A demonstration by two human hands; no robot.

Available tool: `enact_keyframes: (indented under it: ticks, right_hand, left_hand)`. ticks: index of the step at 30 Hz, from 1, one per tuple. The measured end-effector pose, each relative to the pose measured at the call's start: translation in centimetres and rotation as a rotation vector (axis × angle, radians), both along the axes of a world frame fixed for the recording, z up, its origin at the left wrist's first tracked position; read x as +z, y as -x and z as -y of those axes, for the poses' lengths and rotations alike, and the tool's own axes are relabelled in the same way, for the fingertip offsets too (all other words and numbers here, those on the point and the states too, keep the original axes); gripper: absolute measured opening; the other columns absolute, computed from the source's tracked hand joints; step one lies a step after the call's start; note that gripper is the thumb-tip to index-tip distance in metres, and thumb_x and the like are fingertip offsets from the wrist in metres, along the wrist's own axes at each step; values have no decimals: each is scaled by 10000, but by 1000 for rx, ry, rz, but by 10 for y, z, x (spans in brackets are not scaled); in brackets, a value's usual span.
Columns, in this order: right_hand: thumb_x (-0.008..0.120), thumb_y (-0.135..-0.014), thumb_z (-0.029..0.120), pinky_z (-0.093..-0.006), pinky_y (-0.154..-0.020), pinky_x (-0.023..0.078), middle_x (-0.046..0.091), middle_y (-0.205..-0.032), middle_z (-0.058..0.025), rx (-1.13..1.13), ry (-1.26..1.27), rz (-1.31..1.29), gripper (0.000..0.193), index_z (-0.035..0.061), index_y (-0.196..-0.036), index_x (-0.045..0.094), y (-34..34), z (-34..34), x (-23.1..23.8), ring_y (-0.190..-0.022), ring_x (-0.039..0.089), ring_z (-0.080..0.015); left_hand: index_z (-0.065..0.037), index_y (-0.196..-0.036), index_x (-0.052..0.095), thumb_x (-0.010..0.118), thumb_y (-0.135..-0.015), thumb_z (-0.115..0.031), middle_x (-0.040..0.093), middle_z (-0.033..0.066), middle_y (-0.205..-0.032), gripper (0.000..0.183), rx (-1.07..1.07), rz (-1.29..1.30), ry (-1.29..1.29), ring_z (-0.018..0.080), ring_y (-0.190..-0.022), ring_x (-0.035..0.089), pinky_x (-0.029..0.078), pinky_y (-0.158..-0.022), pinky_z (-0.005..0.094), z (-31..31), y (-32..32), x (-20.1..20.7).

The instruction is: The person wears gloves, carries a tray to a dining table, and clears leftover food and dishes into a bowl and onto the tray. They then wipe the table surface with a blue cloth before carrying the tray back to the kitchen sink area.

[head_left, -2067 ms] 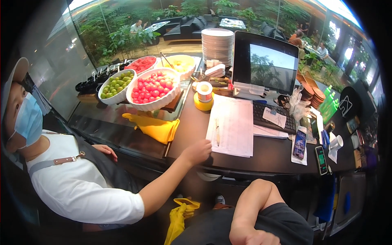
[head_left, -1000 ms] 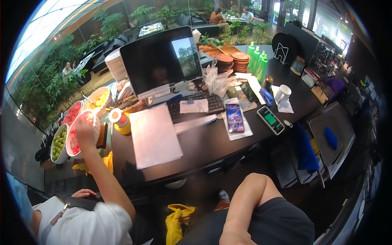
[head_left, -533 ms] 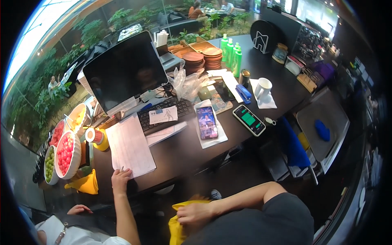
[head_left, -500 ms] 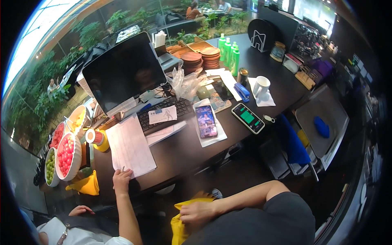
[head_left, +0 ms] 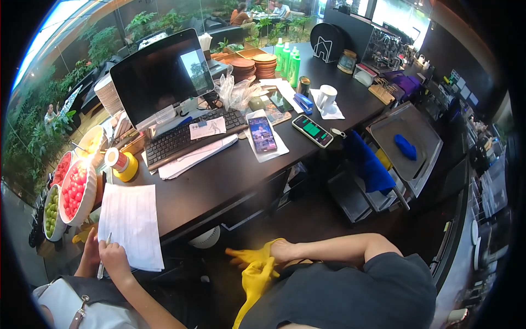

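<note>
Yellow rubber covers my left hand (head_left: 258, 274) and forearm, at the lower middle of the view. Its gloved fingers are closed at the cuff of a second yellow rubber glove (head_left: 241, 255). My right hand (head_left: 280, 250) reaches in from the right, bare at the wrist, and is partly inside that second glove. The glove's fingers point left and look slightly blurred, so my right fingers are hidden. Both hands meet in front of my dark shirt, below the desk edge. At the left a co-worker's hand (head_left: 113, 257) holds a pen (head_left: 101, 268) against a sheet of paper (head_left: 130, 222).
Across the dark desk (head_left: 203, 183) stand a monitor (head_left: 159, 77), a keyboard (head_left: 181, 142), two phones and a white mug (head_left: 327, 94). Fruit bowls (head_left: 82, 205) line its left end. A metal tray (head_left: 389, 148) with a blue cloth is at the right.
My right hand, bare and gripping yellow rubber before, is now partly in a glove, and my gloved left hand shows at its cuff. The co-worker's paper has moved away from the keyboard.
</note>
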State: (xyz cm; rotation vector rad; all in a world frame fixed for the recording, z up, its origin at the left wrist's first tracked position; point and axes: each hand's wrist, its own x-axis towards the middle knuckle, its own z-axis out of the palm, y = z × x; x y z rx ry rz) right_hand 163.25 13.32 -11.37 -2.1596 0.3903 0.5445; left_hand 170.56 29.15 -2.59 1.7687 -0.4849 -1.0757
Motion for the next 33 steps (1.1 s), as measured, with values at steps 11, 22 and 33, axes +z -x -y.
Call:
enact_keyframes:
  ticks: [11,22,33]
  right_hand:
    - [727,-788,387,-397,-798,501,701,-930,-152,324,104,261,303,111,-913,719,-10,-7,51,-940,659,-320]
    - [684,-800,116,-384,-848,522,685,-1074,-149,202,-16,1182,260,67,-1055,685,-180,105,237,-1027,633,-365]
    - [641,-947,248,-311,-735,520,698,-871,-49,-435,-956,776,218,41,-920,706,-191,293,162,-777,636,-134]
  left_hand:
    - [25,-856,718,766,-854,-184,718,82,-701,215,229,-246,126,124,-600,648,478,-561,251,-9,0,1]
    - [66,-1161,623,561,-1010,-355,671,193,-1137,452,710,1211,554,320,-1069,624,456,-993,422,87,-101,170]
    - [31,-1180,623,665,-895,-132,647,207,-1142,331,288,1568,143,398,-1121,586,330,-1120,531,164,-274,-22]
